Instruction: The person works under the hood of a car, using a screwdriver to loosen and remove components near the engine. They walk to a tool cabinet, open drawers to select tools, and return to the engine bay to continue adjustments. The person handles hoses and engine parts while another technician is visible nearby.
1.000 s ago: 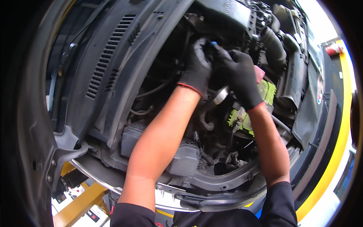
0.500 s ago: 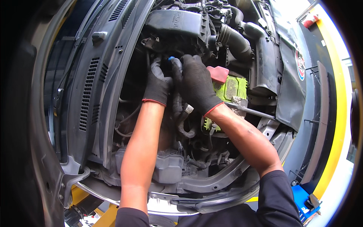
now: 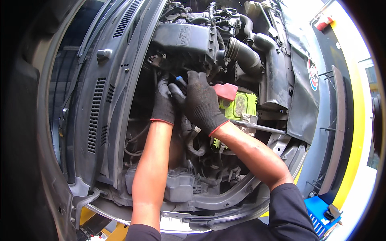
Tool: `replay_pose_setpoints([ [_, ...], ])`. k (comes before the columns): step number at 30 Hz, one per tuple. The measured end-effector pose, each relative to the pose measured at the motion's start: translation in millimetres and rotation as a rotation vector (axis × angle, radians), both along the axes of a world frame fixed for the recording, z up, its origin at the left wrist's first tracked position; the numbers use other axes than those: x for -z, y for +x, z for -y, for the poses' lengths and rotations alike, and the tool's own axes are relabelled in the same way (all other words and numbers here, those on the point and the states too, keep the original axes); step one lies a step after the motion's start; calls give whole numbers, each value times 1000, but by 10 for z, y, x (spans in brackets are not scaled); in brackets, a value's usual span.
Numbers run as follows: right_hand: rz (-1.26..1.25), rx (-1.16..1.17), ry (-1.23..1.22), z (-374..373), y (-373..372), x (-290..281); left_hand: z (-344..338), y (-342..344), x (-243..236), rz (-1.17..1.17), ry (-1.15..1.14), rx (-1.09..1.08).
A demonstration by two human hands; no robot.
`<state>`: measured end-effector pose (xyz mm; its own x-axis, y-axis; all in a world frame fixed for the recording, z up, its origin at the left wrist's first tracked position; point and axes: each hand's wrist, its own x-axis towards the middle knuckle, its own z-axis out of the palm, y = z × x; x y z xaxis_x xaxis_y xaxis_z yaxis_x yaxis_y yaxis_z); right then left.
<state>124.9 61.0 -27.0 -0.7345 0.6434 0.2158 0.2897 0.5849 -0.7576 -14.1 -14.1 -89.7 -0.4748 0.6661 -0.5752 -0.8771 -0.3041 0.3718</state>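
Both my hands wear black knit gloves with red cuffs and reach into the engine bay below the black air filter box (image 3: 183, 38). My left hand (image 3: 163, 100) has its fingers together in the dark gap under the box, closed round something I cannot make out. Close beside it, my right hand (image 3: 200, 98) shows its back, with the fingers bent and the thumb toward the left hand; its grip is mostly hidden. A small blue-ended part (image 3: 179, 79) shows between the hands. Right of my right hand sit a red terminal cover (image 3: 226, 92) and a yellow-green battery (image 3: 240, 105).
A ribbed intake hose (image 3: 243, 54) leaves the filter box. A metal hold-down bar (image 3: 265, 127) crosses the battery. Below my forearms lie a grey plastic reservoir (image 3: 179, 186) and hoses. A dark fender cover (image 3: 301, 88) hangs at right; a blue crate (image 3: 319, 217) stands beyond.
The whole engine bay sits slightly lower and further left in view. My right thumb has shifted toward my left hand, away from the blue-ended part.
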Motion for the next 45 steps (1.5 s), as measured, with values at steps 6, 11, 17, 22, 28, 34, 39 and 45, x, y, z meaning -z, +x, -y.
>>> replay_pose_setpoints([
  [6,60,-54,63,3,-56,-16,-15,-110,165,60,-13,-111],
  [11,6,-52,252,-50,23,-42,-76,124,26,-116,39,-116],
  [17,-11,-29,-10,-52,-42,-128,131,43,175,-232,261,73],
  [22,127,-39,-51,-94,-40,52,-118,7,128,17,124,-159],
  [28,43,-18,137,-10,-25,-97,37,-89,398,51,456,-82],
  [34,194,-64,14,-165,-26,-35,-195,6,147,35,43,-166],
  [39,160,-33,100,-48,-51,-159,-140,7,89,7,113,-216],
  [45,-150,-9,116,-46,-45,-185,-232,214,-209,-37,58,-238],
])
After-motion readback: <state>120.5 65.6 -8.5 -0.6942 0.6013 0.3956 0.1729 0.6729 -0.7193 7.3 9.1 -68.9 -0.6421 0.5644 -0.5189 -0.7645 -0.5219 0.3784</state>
